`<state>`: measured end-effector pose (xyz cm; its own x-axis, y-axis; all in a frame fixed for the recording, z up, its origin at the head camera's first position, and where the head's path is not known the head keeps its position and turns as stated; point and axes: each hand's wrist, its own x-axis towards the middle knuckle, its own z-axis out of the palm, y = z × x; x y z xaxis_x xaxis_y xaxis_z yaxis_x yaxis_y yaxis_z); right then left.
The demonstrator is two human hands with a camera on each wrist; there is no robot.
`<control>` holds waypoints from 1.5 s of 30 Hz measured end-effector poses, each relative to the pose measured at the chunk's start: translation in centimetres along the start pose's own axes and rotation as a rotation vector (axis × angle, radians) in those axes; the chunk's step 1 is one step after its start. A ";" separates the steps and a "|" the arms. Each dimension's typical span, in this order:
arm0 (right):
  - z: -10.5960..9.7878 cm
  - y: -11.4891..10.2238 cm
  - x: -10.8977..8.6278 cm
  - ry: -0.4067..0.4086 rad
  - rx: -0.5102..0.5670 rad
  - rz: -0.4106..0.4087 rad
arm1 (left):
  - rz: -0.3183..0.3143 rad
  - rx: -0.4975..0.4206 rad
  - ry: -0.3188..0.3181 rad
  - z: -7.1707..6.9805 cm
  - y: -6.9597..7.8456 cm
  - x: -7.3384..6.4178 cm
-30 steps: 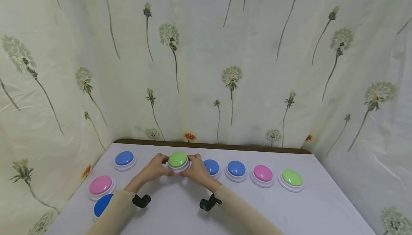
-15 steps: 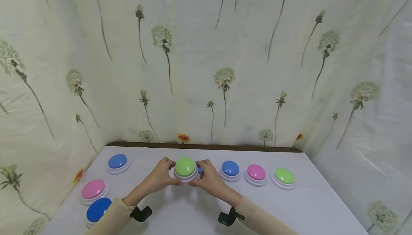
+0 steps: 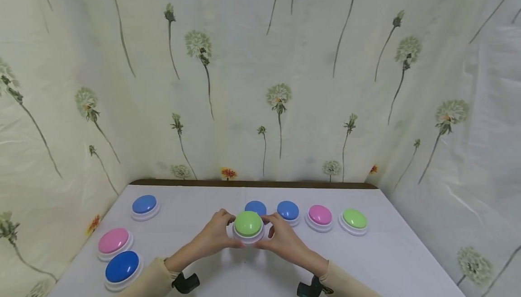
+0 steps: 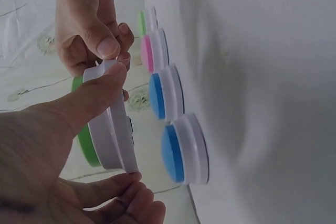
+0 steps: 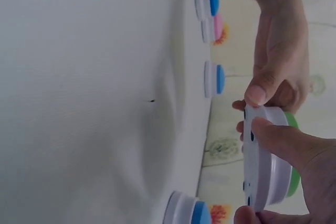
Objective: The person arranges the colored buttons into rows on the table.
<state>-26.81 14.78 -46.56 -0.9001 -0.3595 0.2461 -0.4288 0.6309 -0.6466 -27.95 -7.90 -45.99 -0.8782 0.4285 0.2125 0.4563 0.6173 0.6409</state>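
Note:
A push button with a green dome and white base (image 3: 248,224) is held up above the white table in both hands. My left hand (image 3: 215,234) grips the base rim from the left, thumb on the near side and fingertips at the far edge. From the right, my right hand (image 3: 286,242) pinches the same rim, its thumb (image 4: 105,45) close to the left thumb in the left wrist view. Small dark feet show on the base's underside in the right wrist view. Just behind the held button stands a blue button (image 3: 255,207), its base partly hidden.
Right of that blue button, a second blue button (image 3: 287,210), a pink button (image 3: 319,215) and a green button (image 3: 354,219) form a row. On the left are a far blue button (image 3: 144,204), a pink button (image 3: 113,241) and a near blue button (image 3: 122,267). A flowered curtain (image 3: 240,84) hangs behind.
Both hands have lifted the green button off the table's back row and brought it right and nearer me. The blue button behind, covered by the right hand midway, shows again.

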 end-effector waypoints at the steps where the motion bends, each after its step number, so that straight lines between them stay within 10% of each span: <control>1: -0.1 0.2 -0.1 -0.001 -0.003 -0.004 | 0.005 0.003 -0.001 0.3 0.0 0.0; 16: 1.5 3.1 -1.1 -0.071 -0.049 0.017 | -0.001 0.106 -0.035 4.0 -1.8 0.3; 35: 2.9 4.0 -1.8 -0.068 -0.213 -0.007 | -0.037 0.183 -0.064 4.9 -1.9 -0.7; 45: 2.2 3.2 -1.5 0.035 -0.253 0.020 | -0.060 -0.031 -0.282 2.3 -2.6 -1.7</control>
<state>-26.62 15.79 -50.60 -0.9087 -0.3240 0.2631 -0.4127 0.7914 -0.4510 -27.30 -8.79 -49.73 -0.8270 0.5610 -0.0368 0.3964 0.6283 0.6694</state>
